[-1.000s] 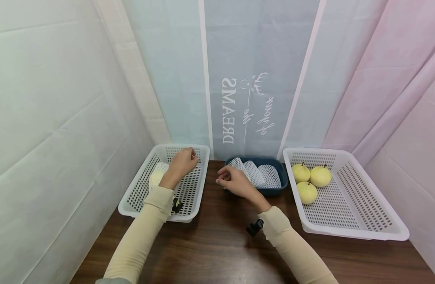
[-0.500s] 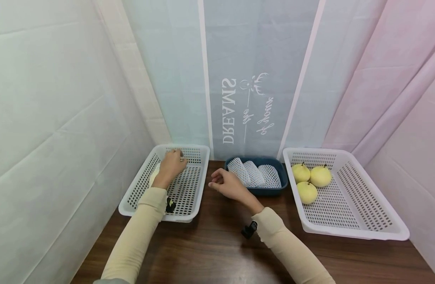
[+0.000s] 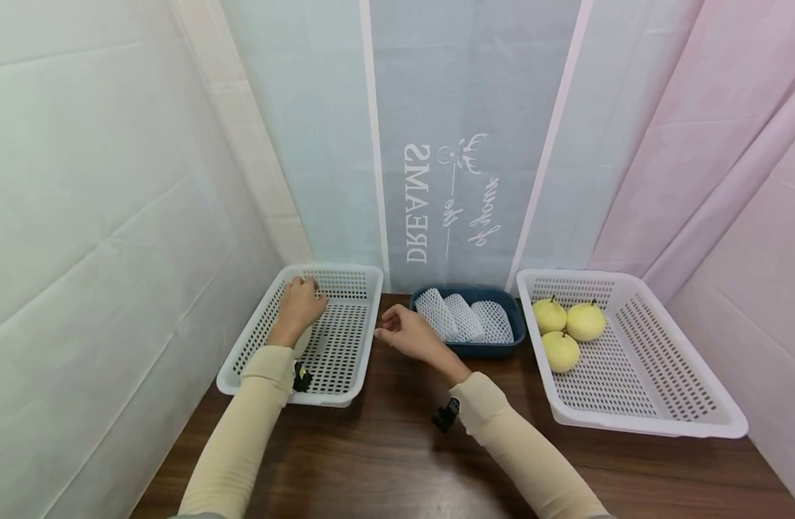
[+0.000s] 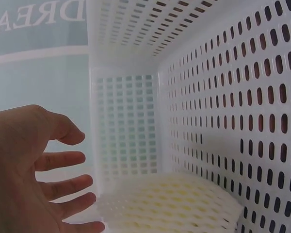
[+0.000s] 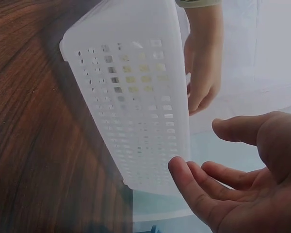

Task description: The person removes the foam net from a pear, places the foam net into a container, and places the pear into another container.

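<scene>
My left hand (image 3: 298, 308) hovers over the left white basket (image 3: 354, 331), fingers loosely spread and holding nothing. Below it lies a pear in a white foam net (image 4: 174, 204), its yellow skin showing through the mesh; in the head view the hand and forearm mostly cover it. Just outside that basket's right wall, my right hand (image 3: 411, 333) hangs with relaxed fingers and nothing in them. Both hands look empty in the wrist views too, with the right fingertips (image 5: 180, 171) close to the basket's side.
A dark blue bin (image 3: 494, 351) holds several white foam nets (image 3: 463, 317) at the back middle. To its right, a larger white basket (image 3: 656, 425) holds bare yellow pears (image 3: 561, 352). All stand on a brown wooden table (image 3: 384, 447); a printed curtain (image 3: 462, 86) hangs behind.
My left hand has moved left and slightly toward me above the left basket. The right hand has drifted left, away from the blue bin toward that basket. Pears and nets stay put.
</scene>
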Motion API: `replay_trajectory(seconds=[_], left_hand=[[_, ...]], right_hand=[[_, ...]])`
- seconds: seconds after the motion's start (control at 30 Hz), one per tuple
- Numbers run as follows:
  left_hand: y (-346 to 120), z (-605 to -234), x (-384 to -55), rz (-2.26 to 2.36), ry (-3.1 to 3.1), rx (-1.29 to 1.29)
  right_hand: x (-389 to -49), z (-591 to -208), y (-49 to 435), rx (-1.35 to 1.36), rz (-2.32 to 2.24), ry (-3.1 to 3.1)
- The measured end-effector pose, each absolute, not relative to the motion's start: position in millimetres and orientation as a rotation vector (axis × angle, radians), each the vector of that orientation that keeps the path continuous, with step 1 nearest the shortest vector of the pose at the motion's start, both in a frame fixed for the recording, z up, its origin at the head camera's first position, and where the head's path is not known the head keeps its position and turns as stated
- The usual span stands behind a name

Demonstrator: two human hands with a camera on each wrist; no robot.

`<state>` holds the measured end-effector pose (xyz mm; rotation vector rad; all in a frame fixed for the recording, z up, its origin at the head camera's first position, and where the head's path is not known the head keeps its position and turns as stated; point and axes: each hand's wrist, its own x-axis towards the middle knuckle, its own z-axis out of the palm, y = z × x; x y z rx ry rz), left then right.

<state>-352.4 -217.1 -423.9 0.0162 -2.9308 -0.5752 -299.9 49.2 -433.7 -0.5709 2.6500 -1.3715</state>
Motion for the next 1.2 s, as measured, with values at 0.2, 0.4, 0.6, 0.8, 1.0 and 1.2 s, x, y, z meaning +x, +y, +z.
replay_trajectory(seconds=[0.2,0.4,0.6,0.8,1.0,1.2], left_hand=[[-223.5,-428.5,-353.6,-0.604,-2.954,0.084],[-224.5,-431.5,-355.1,-0.63,-2.997,0.16],[-227.4,-433.4,-354.2,-0.707,-3.08,0.226],[-227.4,-434.9,-352.4,-0.697,-3.125,0.221],[-226.0,-436.8,-352.9,-0.673,-3.11,0.223],[-229.0,-439.5,-353.6,-0.735,-3.11,0.219]], right_hand=[[-305.0,-433.5,44.7,-0.495,-1.383,2.596],[-306.5,-433.6,39.5,-0.45,-1.403,2.563],[-308.0,-437.6,34.6,-0.413,-1.436,2.515],[-310.3,-442.9,32.0,-0.421,-1.48,2.452],[-311.8,-445.6,31.0,-0.407,-1.528,2.415],[-313.6,-449.5,28.5,-0.357,-1.561,2.373]])
